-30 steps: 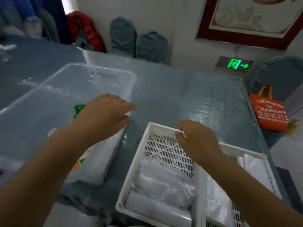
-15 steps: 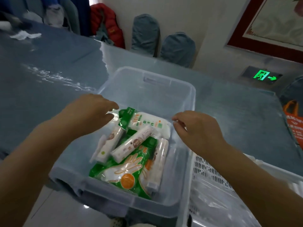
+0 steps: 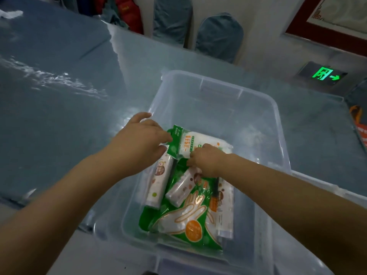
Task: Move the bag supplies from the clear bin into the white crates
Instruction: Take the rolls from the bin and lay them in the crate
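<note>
Both hands now down inside clear bin — no longer above.

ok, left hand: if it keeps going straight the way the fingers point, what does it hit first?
Most likely the green-and-white glove pack at the far end of the clear bin: the left hand points right, fingertips at the pack's green edge. Whether they touch is unclear; the right hand is also on it.

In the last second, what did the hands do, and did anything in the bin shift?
Both hands dropped from above the clear bin's rim down into it. The left hand now touches the green edge of the small glove packet; the right hand presses at that packet's near edge, over the rolls. Whether either has a grip is unclear. The bag rolls and the big glove pack lie as before.
</note>
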Motion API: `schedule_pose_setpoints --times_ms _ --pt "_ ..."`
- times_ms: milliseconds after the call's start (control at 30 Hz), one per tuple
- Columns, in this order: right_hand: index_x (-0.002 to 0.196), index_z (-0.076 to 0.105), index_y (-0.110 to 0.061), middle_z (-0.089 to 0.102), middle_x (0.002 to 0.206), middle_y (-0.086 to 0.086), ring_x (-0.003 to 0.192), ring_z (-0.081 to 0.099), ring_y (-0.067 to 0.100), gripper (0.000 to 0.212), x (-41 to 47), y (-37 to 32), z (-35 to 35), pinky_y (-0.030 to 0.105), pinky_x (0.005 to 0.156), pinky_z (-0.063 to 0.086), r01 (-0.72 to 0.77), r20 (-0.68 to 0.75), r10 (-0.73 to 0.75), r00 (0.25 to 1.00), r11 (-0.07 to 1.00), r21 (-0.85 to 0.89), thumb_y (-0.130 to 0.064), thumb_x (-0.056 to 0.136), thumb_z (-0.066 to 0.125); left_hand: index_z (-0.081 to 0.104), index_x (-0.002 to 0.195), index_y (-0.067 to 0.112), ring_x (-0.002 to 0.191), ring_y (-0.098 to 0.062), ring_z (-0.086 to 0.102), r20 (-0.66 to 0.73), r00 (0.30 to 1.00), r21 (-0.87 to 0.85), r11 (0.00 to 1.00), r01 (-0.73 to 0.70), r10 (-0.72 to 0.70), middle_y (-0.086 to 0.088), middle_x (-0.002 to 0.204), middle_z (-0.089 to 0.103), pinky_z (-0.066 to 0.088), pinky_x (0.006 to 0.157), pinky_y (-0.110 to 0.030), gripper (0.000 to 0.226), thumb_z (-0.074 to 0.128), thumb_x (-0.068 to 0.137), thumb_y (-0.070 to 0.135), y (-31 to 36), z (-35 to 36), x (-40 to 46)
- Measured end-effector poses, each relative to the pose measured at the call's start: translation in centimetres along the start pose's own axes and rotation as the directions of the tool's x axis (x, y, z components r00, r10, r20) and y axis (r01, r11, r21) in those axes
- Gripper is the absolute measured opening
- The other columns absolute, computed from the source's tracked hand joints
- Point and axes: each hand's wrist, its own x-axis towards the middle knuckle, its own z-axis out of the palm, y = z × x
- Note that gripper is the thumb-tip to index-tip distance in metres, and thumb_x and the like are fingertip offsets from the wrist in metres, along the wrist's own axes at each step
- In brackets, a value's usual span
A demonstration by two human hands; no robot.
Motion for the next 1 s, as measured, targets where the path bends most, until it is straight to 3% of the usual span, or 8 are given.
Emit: schedule_pose_setpoints --times_ms 333,467,567,667,767,900,967,1000 --pt "0.113 0.058 -0.026 0.057 0.101 0.002 0.095 0.052 0.022 0.040 -0.7 0.2 -0.3 0.037 0.084 0.042 0.067 -0.028 -0.068 0.997 0.997 -0.043 -0.033 0.075 0.069 0.064 0.110 0.032 0.109 -0.007 0.053 -0.011 1.000 -0.049 0.999 -0.013 0.012 0.010 0.101 0.070 0.004 0.112 -0.030 0.026 0.050 0.088 0.028 -0.3 0.3 0.0" --pt "0.112 0.058 -0.032 0.053 0.101 -0.003 0.093 0.048 0.018 0.043 -3.3 1.7 -3.2 0.030 0.075 0.035 0.008 -0.212 0.011 0.977 0.996 0.090 -0.043 0.071 0.068 0.064 0.108 0.031 0.111 -0.009 0.053 -0.028 0.998 -0.049 0.997 -0.051 0.049 0.011 0.103 0.070 0.006 0.112 -0.033 0.027 0.050 0.087 0.040 -0.4 0.4 -0.1" --pt "0.112 0.056 -0.036 0.050 0.100 -0.006 0.092 0.044 0.014 0.051 -5.5 2.4 -5.0 0.030 0.076 0.035 -0.053 -0.284 0.129 0.950 0.963 0.263 -0.045 0.064 0.071 0.060 0.114 0.028 0.113 -0.014 0.054 -0.003 0.986 0.048 0.985 -0.164 0.164 0.006 0.107 0.069 0.020 0.110 -0.037 0.053 0.042 0.079 0.063 -0.1 0.4 0.3" --pt "0.113 0.057 -0.037 0.048 0.098 -0.008 0.090 0.044 0.012 0.056 -6.6 2.7 -6.3 0.029 0.075 0.038 -0.061 -0.321 0.233 0.918 0.882 0.467 -0.045 0.060 0.073 0.054 0.118 0.027 0.097 -0.017 0.059 0.021 0.987 0.063 0.985 -0.159 0.158 0.004 0.097 0.068 0.036 0.095 -0.031 0.074 0.041 0.063 0.074 0.6 0.4 1.0" --pt "0.114 0.057 -0.034 0.050 0.102 -0.006 0.095 0.046 0.012 0.059 -6.6 3.2 -6.4 0.028 0.079 0.041 -0.088 -0.335 0.350 0.875 0.795 0.600 -0.041 0.059 0.078 0.058 0.103 0.026 0.081 -0.017 0.056 -0.055 0.992 0.034 0.993 -0.111 0.113 0.005 0.078 0.063 0.036 0.080 -0.030 0.058 0.050 0.061 0.065 0.6 0.2 2.4" --pt "0.137 0.035 -0.017 0.040 0.132 0.007 0.124 0.036 0.024 0.078 -6.0 4.3 -4.8 0.030 0.096 0.032 -0.229 -0.310 0.692 0.652 0.570 0.789 -0.026 0.071 0.074 0.061 0.099 0.024 0.087 -0.019 0.053 -0.156 0.988 0.030 0.999 -0.010 0.015 0.003 0.079 0.064 0.034 0.084 -0.035 0.048 0.054 0.064 0.057 -0.7 -0.4 4.5" --pt "0.133 0.035 -0.011 0.043 0.128 0.010 0.119 0.043 0.027 0.067 -6.0 4.8 -4.1 0.033 0.090 0.037 -0.293 -0.191 0.811 0.553 0.404 0.867 -0.023 0.076 0.069 0.062 0.099 0.023 0.090 -0.021 0.053 -0.208 0.976 -0.019 0.998 0.058 -0.060 0.000 0.082 0.065 0.033 0.084 -0.036 0.046 0.058 0.065 0.054 -0.9 -0.4 5.3" --pt "0.128 0.040 -0.010 0.048 0.124 0.010 0.111 0.049 0.027 0.059 -5.9 4.8 -3.7 0.032 0.084 0.041 -0.337 -0.121 0.825 0.552 0.353 0.873 -0.023 0.078 0.067 0.062 0.099 0.022 0.088 -0.021 0.051 -0.230 0.968 -0.083 0.993 0.086 -0.103 0.000 0.081 0.063 0.033 0.081 -0.035 0.045 0.061 0.066 0.052 -0.9 -0.3 5.5"
